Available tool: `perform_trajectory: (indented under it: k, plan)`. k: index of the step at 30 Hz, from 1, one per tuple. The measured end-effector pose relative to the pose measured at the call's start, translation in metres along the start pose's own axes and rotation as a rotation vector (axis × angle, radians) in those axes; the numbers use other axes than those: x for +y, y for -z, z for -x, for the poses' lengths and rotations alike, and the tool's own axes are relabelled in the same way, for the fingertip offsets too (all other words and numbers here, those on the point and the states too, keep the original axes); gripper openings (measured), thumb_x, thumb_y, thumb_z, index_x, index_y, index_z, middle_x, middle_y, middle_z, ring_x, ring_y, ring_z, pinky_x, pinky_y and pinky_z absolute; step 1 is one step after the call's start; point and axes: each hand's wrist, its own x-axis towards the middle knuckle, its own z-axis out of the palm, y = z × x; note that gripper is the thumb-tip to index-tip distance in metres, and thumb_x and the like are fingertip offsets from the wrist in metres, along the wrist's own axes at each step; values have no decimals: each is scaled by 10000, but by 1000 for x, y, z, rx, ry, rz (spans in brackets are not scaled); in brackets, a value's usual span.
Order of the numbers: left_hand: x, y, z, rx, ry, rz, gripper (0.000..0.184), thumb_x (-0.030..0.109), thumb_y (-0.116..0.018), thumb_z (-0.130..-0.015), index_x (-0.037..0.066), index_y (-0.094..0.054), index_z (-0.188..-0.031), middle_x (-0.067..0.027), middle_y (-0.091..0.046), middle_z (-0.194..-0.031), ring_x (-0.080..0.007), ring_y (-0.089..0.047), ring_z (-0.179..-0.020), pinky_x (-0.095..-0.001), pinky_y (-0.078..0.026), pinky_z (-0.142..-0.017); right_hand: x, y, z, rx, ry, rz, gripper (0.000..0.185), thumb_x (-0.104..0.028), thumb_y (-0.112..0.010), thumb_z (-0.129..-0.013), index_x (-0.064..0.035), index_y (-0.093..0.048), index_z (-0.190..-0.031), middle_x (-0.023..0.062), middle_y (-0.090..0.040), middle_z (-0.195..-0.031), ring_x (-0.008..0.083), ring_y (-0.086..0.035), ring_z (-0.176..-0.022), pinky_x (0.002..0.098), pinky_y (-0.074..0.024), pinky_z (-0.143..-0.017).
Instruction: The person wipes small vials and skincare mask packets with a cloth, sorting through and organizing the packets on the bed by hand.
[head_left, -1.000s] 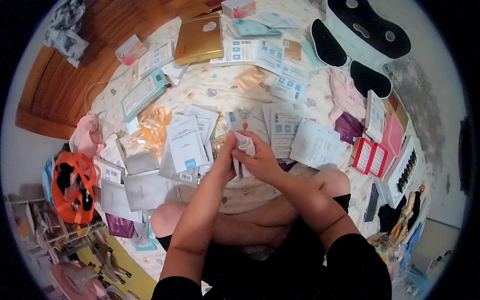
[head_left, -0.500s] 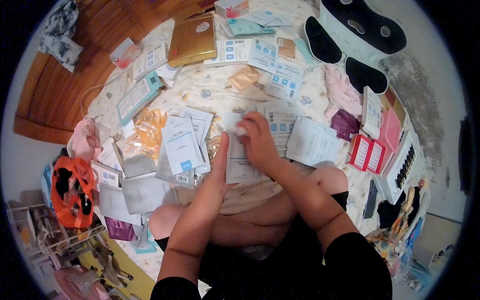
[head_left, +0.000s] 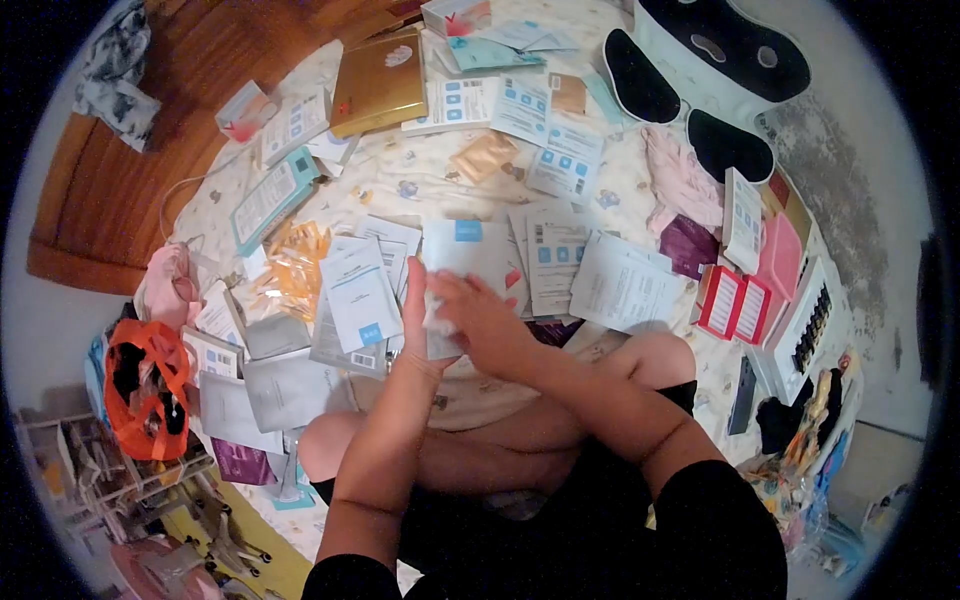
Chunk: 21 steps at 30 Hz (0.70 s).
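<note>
White sachet with blue square (head_left: 452, 256) in front of the person, above the crossed legs, between white-and-blue packets (head_left: 361, 292) on the left and barcoded leaflets (head_left: 557, 255) on the right. Left hand (head_left: 414, 325) against its left edge, thumb stretched straight; fingers hidden behind, can't tell how tightly they close. Right hand (head_left: 482, 318) lies over the lower part, fingers curled around a crumpled white wipe (head_left: 437, 317), pressed to the sachet. Gold sachet (head_left: 484, 157) flat on the patterned sheet (head_left: 395, 165) farther off

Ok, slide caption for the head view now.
Left hand steadies a pale packet; right hand holds a white wad against it.
</note>
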Motion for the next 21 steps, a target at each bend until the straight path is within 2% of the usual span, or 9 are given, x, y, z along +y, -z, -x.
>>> perform_trajectory:
  k: [2,4,7,10,12,13,16,18,21]
  plan:
    - [-3,3,-1,36,18,316,484,543,-382,-856,98,-497,-1007,-82,-551,-929,-242,-545,-903,-412,-457,-804,6,13,-6,34,-28,123,373,-15,-560,-710,-43,-440,-1062,162,-370,-1310,319,-317,-1240,477,-233,-1012]
    - [-8,-4,-4,178,-134,-570,713,586,-373,-829,51,-332,-1298,-158,-456,-1232,-306,-460,-1116,-428,-363,-943,15,22,-10,72,-57,246,447,-49,-534,-739,-24,-415,-1169,162,-380,-1301,324,-312,-1240,466,-235,-1011]
    - [-2,-2,1,181,48,-495,594,485,-412,-861,83,-348,-1293,-107,-446,-1254,-253,-446,-1127,-379,-359,-948,33,30,-14,279,-246,82,291,-18,-563,-730,-54,-471,-1004,172,-408,-1276,328,-395,-1177,472,-284,-987]
    - [2,-5,-1,247,15,-570,540,419,-432,-875,86,-351,-1293,-98,-440,-1259,-241,-441,-1125,-374,-366,-939,49,42,-12,513,-595,-233,253,-101,-485,-847,-43,-444,-1090,156,-473,-1208,328,-504,-1052,437,-381,-916]
    - [3,-3,-5,260,-48,-580,515,389,-440,-881,83,-361,-1288,-94,-447,-1250,-237,-448,-1114,-371,-373,-930,55,47,-16,726,-786,-1294,288,-189,-415,-914,-37,-400,-1158,134,-518,-1130,295,-567,-940,371,-441,-843]
    - [2,-1,-9,314,-215,-675,501,371,-445,-884,77,-367,-1282,-98,-474,-1209,-233,-470,-1083,-359,-385,-917,47,47,-16,690,-822,-1355,304,-219,-424,-917,-31,-388,-1154,107,-523,-1094,248,-532,-1010,337,-430,-854]
    - [0,27,-23,478,-462,-906,498,369,-442,-886,72,-369,-1278,-107,-508,-1144,-229,-494,-1045,-337,-403,-896,14,26,-14,582,-718,-1308,306,-231,-421,-920,-26,-391,-1144,123,-485,-1173,232,-480,-1088,338,-387,-909]
    - [4,42,-24,590,-541,-1045,508,386,-434,-886,73,-363,-1280,-112,-516,-1119,-229,-496,-1038,-327,-409,-887,16,0,1,385,-406,-855,286,-221,-397,-927,-31,-387,-1140,141,-421,-1264,226,-401,-1179,353,-316,-975]
    - [5,18,-16,465,-135,-723,538,418,-387,-892,108,-292,-1322,-142,-464,-1172,-258,-453,-1090,-346,-416,-884,-10,4,4,325,-125,-563,259,-130,-473,-879,-51,-397,-1114,153,-365,-1325,270,-359,-1227,395,-256,-1014]
